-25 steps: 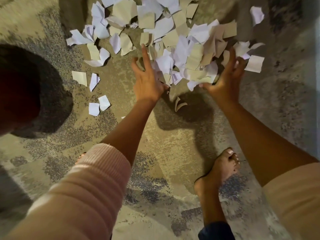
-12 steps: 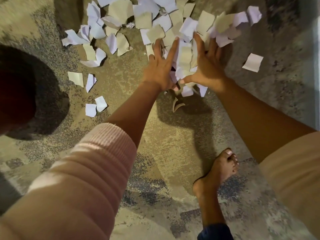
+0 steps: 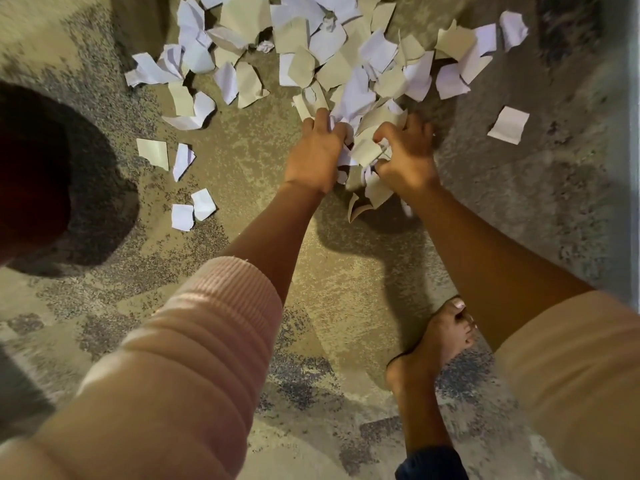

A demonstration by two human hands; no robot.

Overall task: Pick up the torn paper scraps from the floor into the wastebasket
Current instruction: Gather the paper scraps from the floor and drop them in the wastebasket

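A heap of torn white and cream paper scraps point(image 3: 332, 53) covers the patterned carpet at the top centre. My left hand point(image 3: 317, 154) and my right hand point(image 3: 407, 157) sit side by side at the heap's near edge, fingers curled around a bunch of scraps point(image 3: 367, 150) pressed between them. One curled scrap point(image 3: 356, 209) lies just below the hands. Loose scraps point(image 3: 192, 211) lie to the left and a single white piece point(image 3: 508, 125) to the right. A dark round shape point(image 3: 31, 174) at the left edge may be the wastebasket; I cannot tell.
My bare foot point(image 3: 440, 344) stands on the carpet at the lower right. Pink sleeves fill the lower corners. A pale strip point(image 3: 632, 133) runs along the right edge. Bare carpet point(image 3: 346, 289) lies between the hands and my foot.
My hands went from spread around the heap, to pushed together flat on it, to now pulled nearer with fingers closed on a bunch of scraps.
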